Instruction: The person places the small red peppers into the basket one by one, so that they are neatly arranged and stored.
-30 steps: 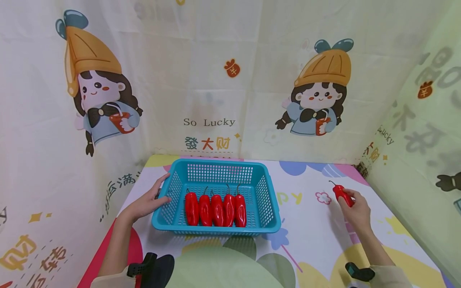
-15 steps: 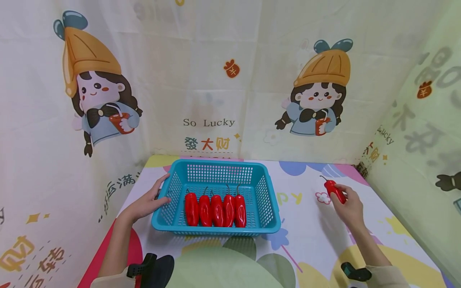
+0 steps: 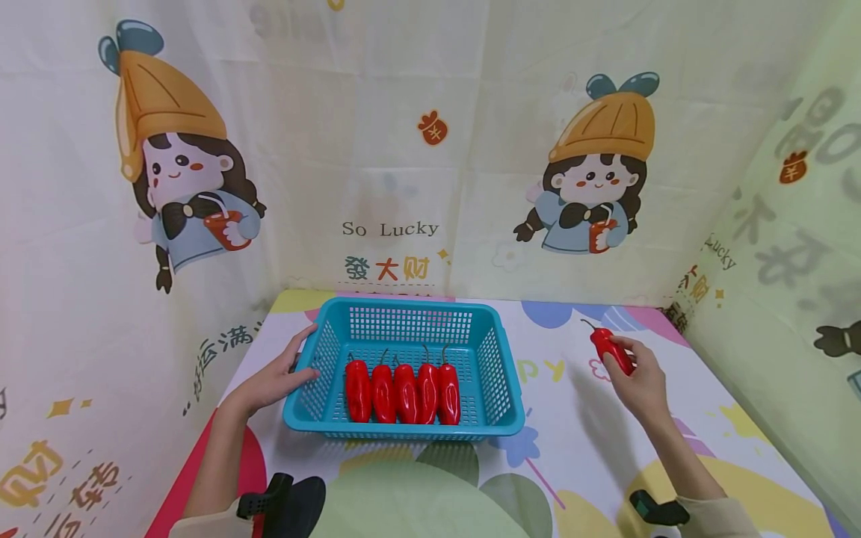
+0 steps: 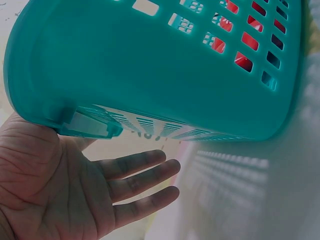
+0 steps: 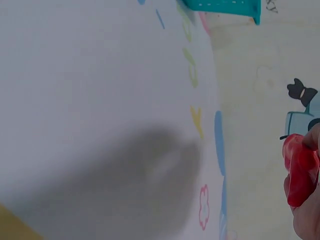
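Note:
Several shiny red chili peppers (image 3: 406,394) lie side by side in a turquoise plastic basket (image 3: 430,430), stems toward the back. At the basket's left end rests my left hand (image 3: 276,379), thumb and index finger on the rim. In the left wrist view, the fingers of the left hand (image 4: 75,187) stretch out straight beside the basket wall (image 4: 125,65). My right hand (image 3: 642,381) pinches another red chili pepper (image 3: 610,350) above the table, right of the basket. Part of that chili pepper (image 5: 299,175) shows at the right edge of the right wrist view.
The table (image 3: 572,448) wears a colourful printed cover. Cloth with cartoon prints (image 3: 484,187) hangs behind it and on both sides. A shadow of the right hand falls on the tabletop.
My right hand has moved left and slightly up with the chili pepper, toward the basket. The left hand, the basket and the chili peppers in it have stayed put.

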Demonstrator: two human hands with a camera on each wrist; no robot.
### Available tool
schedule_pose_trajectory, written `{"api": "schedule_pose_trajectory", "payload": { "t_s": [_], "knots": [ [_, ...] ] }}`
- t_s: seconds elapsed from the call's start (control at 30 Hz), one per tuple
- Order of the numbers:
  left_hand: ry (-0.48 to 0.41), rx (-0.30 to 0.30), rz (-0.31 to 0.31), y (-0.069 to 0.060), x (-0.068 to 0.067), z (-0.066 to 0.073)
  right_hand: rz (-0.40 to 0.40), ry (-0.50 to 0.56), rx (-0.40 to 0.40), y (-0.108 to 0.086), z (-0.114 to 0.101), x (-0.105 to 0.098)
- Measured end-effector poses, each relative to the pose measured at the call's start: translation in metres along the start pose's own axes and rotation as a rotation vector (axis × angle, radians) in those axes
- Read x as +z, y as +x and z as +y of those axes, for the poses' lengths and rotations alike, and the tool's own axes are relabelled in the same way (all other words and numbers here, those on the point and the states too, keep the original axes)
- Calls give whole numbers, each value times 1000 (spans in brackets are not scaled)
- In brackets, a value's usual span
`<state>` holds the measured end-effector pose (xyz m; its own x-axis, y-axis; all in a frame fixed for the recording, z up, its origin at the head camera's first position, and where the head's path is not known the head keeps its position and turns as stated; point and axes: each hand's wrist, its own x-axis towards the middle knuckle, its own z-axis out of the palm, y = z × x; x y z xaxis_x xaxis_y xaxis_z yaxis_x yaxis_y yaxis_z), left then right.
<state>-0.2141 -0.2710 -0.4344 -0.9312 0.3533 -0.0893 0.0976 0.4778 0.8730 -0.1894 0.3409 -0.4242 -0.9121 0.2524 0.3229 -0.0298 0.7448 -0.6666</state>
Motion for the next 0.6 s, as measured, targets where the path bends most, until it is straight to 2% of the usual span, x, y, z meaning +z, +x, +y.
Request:
{"api": "schedule_pose_trajectory", "payload": {
  "t_s": [0.27, 0.6],
  "knots": [
    [3, 0, -1, 0, 0, 0, 23, 54, -31, -5, -13, 5],
    [8, -11, 3, 1, 0, -1, 8, 59, -42, -7, -24, 10]
  ]
}}
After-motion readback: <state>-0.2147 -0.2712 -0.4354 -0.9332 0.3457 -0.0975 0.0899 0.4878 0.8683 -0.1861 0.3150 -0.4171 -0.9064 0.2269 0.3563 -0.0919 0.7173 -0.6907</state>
